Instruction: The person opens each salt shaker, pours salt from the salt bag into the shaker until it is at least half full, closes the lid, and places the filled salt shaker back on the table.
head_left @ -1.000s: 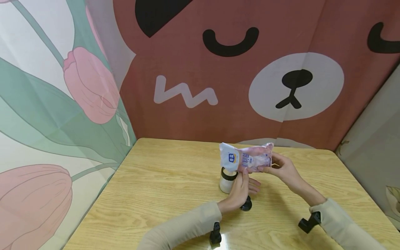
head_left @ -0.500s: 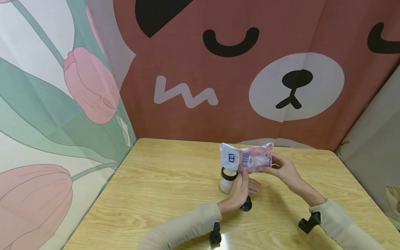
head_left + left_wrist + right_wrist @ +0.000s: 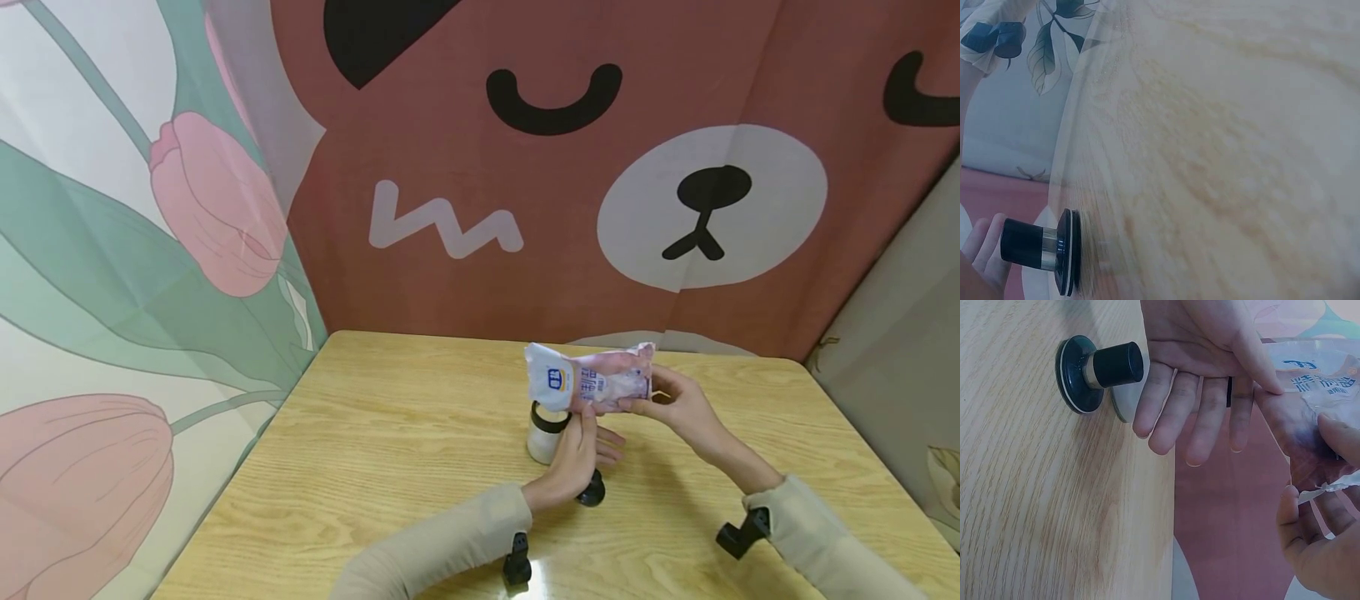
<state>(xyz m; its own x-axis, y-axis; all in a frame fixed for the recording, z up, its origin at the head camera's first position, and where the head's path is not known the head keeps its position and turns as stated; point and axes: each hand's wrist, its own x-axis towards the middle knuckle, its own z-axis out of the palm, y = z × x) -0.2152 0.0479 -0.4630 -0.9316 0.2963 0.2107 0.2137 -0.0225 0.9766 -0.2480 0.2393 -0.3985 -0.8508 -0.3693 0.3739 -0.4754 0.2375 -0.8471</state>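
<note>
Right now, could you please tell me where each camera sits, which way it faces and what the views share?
Head: worn on the head, facing forward and down at the table; left hand, right hand and both sleeves show.
Left wrist: on that wrist, facing across the table at the black lid; the left fingers and right sleeve show.
Right wrist: on that wrist, facing the left hand and the packet, which the right hand grips.
Both wrist views share the black lid.

two bare hands [image 3: 573, 460], two black wrist devices [image 3: 517, 562], one pink-and-white plastic packet [image 3: 596, 381], one black-rimmed pale jar [image 3: 542, 443], one black knobbed lid [image 3: 1077, 376]
</note>
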